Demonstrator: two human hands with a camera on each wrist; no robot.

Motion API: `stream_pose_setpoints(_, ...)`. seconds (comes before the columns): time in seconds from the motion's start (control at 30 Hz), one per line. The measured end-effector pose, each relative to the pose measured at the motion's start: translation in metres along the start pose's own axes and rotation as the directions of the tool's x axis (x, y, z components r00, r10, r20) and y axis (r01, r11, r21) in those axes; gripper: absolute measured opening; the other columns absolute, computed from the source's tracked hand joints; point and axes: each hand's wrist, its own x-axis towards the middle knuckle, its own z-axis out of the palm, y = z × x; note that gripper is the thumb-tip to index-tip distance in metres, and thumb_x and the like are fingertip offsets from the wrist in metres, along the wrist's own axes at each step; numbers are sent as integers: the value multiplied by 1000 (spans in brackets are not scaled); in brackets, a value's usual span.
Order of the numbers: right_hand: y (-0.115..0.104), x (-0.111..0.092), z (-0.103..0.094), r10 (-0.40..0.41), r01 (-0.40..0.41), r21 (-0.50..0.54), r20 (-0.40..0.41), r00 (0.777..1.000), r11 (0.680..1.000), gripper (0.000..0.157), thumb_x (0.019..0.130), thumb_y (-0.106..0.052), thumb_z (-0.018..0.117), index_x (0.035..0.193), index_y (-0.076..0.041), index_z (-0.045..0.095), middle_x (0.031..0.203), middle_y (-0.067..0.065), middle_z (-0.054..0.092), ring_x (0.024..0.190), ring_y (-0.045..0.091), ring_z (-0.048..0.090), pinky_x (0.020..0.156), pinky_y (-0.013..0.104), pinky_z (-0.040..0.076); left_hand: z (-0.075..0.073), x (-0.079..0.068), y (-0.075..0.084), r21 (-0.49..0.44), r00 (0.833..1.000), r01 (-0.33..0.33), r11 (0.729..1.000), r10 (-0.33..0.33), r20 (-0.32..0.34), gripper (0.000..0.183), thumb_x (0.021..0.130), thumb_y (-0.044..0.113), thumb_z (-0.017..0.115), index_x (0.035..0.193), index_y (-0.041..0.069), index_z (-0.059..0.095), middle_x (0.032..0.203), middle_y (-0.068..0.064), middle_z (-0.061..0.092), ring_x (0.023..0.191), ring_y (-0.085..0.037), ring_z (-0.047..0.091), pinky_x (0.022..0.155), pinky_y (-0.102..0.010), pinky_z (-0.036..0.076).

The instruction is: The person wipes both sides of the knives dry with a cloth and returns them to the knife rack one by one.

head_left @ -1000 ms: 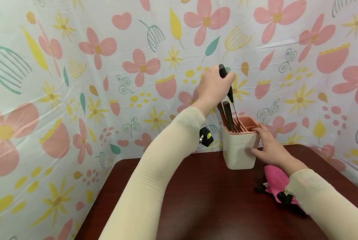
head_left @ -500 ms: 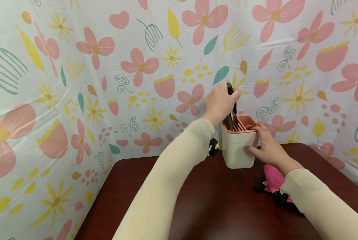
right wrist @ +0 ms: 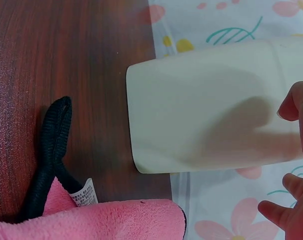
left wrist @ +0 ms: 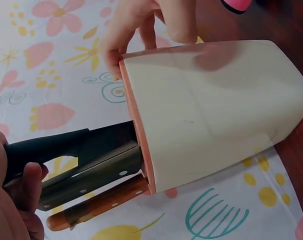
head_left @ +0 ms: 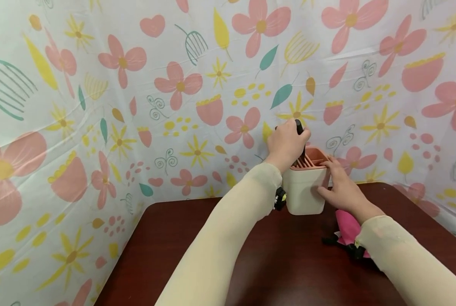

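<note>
My left hand [head_left: 288,142] grips the black handle [left wrist: 46,150] of a knife in the head and left wrist views. Its dark blade [left wrist: 114,136] runs into the knife holder, an off-white block [head_left: 306,193] with a salmon-pink slotted top. Beside it in the slots stand a dark handle with rivets [left wrist: 91,172] and a brown wooden handle [left wrist: 99,202]. My right hand [head_left: 342,187] holds the holder's right side, fingers hooked over the rim and thumb by the wall. How deep the blade sits is hidden.
A fluffy pink cloth item [right wrist: 111,220] with a black loop [right wrist: 54,145] and a white tag lies near the right forearm. The dark reddish wooden table [head_left: 182,242] ends at a flower-printed curtain [head_left: 212,63] behind the holder.
My left hand has come down with the black-handled knife, whose blade has slid into the holder's slot. My right hand stays at the holder's rim.
</note>
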Motion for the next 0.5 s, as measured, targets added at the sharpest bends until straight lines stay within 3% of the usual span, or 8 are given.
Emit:
stream_pose_setpoints(0.27, -1, 0, 0, -15, 15, -3, -23, 1000, 1000, 78, 87, -12, 72, 151, 3, 31, 167, 32, 13, 142, 60, 32, 101, 75, 39, 5, 5, 2, 4, 1000, 3, 1000, -3, 11, 35, 105, 50, 46, 85, 22, 52, 73, 3, 56, 54, -13, 54, 46, -28, 41)
stream_pose_setpoints(0.5, 0, 0, -3, 11, -11, -14, 5, 1000, 1000, 79, 90, -15, 72, 154, 1, 29, 169, 30, 10, 145, 59, 29, 104, 77, 35, 21, 3, 5, 62, 1000, 7, 998, -8, 12, 37, 105, 53, 44, 85, 24, 52, 69, 4, 54, 51, -13, 53, 47, -29, 41)
